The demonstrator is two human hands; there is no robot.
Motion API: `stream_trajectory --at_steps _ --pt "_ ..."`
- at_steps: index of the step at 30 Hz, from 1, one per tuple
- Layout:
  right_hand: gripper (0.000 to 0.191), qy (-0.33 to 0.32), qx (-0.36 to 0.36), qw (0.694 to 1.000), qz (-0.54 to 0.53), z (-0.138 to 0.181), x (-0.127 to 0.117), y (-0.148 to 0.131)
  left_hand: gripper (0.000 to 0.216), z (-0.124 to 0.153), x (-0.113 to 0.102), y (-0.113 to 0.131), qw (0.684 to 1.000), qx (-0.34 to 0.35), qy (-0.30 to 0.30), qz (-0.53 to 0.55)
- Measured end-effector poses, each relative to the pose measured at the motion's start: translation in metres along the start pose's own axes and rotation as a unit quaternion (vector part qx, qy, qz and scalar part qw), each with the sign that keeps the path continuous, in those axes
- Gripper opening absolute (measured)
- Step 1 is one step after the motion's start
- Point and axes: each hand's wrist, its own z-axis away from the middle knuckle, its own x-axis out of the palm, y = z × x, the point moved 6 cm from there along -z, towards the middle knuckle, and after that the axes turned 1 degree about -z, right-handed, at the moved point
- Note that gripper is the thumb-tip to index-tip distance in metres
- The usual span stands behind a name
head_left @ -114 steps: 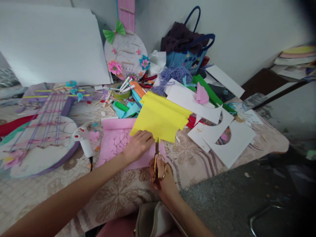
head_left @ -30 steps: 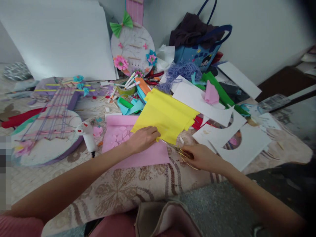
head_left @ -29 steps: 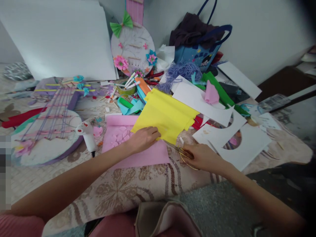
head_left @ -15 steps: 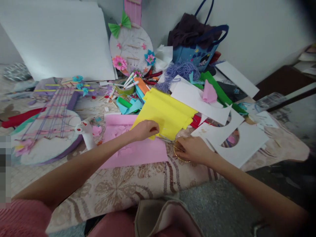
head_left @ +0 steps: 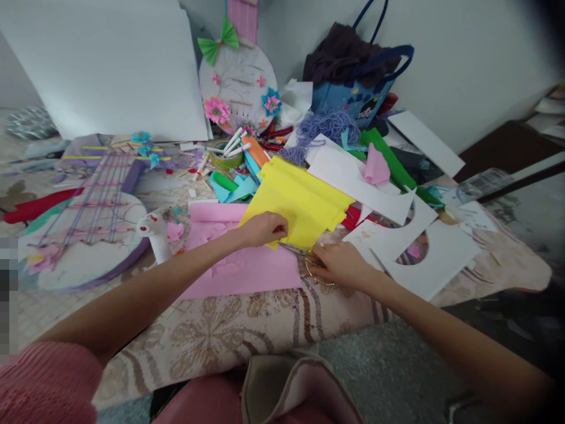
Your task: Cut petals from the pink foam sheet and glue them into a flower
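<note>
My left hand (head_left: 266,228) is closed, its fingers curled at the lower edge of a yellow sheet of crepe paper (head_left: 304,197). In my right hand (head_left: 342,264) is a pair of scissors (head_left: 318,281) with gold-coloured handle loops. Their blades point left along the paper's bottom edge, close to my left fingers; the blade tips are hard to make out. Beneath the yellow paper and my left forearm lies a pink sheet (head_left: 260,278), partly rolled at its far side, with small pink cut pieces (head_left: 227,268) on it.
To the left are a white glue gun (head_left: 158,238) and a string-covered paper instrument (head_left: 95,235). A round decorated instrument (head_left: 238,82) leans at the back. Markers (head_left: 233,144), purple yarn (head_left: 324,132) and a blue bag (head_left: 348,97) stand behind. White cut boards (head_left: 441,259) lie on the right.
My right hand and the scissors have shifted slightly left along the yellow paper's lower edge. My left hand keeps nearly the same place on the paper. The view has tilted slightly.
</note>
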Motion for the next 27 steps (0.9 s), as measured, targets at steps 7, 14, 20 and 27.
stream_trajectory --at_steps 7,14,20,27 --pt "0.036 0.007 -0.007 1.000 0.011 -0.002 0.003 0.001 0.013 0.000 0.000 0.000 1.000 -0.009 0.002 0.003" --pt "0.034 0.003 -0.005 1.000 0.023 -0.003 0.005 0.001 0.011 -0.001 -0.001 -0.001 0.999 -0.017 0.012 0.033" --pt "0.031 0.016 0.022 1.000 0.003 0.006 0.006 0.011 0.010 0.005 -0.018 -0.005 0.989 -0.062 0.082 0.105" --pt "0.029 0.119 0.093 0.965 -0.213 0.004 -0.010 0.015 0.016 0.070 -0.051 -0.020 0.895 -0.170 0.198 0.362"
